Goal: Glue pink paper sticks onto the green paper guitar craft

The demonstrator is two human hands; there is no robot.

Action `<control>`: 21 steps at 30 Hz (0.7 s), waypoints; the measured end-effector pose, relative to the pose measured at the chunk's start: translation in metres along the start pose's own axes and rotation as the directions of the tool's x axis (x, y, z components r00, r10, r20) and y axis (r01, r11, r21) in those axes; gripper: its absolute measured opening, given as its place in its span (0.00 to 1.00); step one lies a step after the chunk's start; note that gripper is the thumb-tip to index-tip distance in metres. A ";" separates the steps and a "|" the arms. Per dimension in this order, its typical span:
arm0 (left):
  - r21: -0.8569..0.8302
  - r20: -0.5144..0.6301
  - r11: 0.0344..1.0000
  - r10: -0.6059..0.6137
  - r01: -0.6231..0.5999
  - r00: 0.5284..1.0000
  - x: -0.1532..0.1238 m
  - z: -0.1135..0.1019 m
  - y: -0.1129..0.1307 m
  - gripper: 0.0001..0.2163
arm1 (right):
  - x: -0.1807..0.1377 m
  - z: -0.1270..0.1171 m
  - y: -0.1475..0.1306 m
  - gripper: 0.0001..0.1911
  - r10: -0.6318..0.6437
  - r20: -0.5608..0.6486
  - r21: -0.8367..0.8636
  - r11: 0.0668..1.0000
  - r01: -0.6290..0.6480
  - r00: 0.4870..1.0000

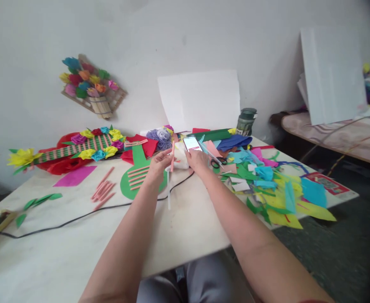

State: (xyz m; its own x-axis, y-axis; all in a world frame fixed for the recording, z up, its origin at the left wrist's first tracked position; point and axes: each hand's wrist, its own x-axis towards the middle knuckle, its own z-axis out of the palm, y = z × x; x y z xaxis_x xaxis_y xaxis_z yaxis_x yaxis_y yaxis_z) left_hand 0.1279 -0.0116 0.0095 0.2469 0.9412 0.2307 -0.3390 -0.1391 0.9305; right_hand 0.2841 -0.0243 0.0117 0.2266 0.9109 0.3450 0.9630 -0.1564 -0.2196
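The pale wooden counter [61, 252] carries a rounded green paper cut-out [128, 188] crossed by pink strips. Just beyond it, at the far middle of the counter, the left hand [157, 166] pinches a thin pink rolled-paper stick [172, 156], slim, even and upright. The right hand [198, 160] lies curled beside it, near a lit phone [192, 144]; its grip cannot be told

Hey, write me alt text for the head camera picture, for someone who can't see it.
A person's left hand pinches a pink paper stick upright over a white table, with the right hand beside a lit phone. Bright paper scraps pile to the right; more pink sticks lie left.
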 end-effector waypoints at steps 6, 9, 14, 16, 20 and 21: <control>0.005 0.072 1.000 0.011 -0.011 0.997 0.006 0.014 -0.009 0.20 | 0.008 -0.009 0.054 0.17 0.200 -0.023 -0.038 0.979 -0.201 0.980; -0.003 0.076 1.000 -0.009 0.010 0.997 0.008 0.022 -0.009 0.20 | 0.010 -0.010 0.077 0.15 0.261 0.040 -0.094 0.962 -0.256 0.965; -0.029 0.053 0.998 -0.053 0.054 0.997 0.008 0.025 -0.006 0.20 | 0.008 -0.013 0.090 0.19 0.337 0.098 -0.154 0.935 -0.320 0.936; -0.035 0.041 0.998 -0.054 0.056 0.998 0.008 0.022 -0.006 0.21 | 0.009 -0.014 0.090 0.19 0.331 0.121 -0.153 0.938 -0.311 0.936; -0.013 0.032 0.998 -0.060 0.060 0.998 0.007 0.016 -0.006 0.21 | 0.011 -0.012 0.087 0.19 0.308 0.131 -0.168 0.944 -0.285 0.942; -0.010 0.031 0.998 -0.066 0.066 0.997 0.006 0.015 -0.006 0.22 | 0.011 -0.011 0.086 0.20 0.303 0.128 -0.177 0.944 -0.279 0.944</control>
State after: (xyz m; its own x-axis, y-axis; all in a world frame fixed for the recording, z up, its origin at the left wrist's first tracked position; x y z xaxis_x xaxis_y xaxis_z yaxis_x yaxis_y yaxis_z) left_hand 0.1455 -0.0096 0.0094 0.2965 0.9384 0.1773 -0.3305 -0.0733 0.9409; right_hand 0.3711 -0.0315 0.0068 0.4875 0.8614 0.1428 0.8714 -0.4696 -0.1418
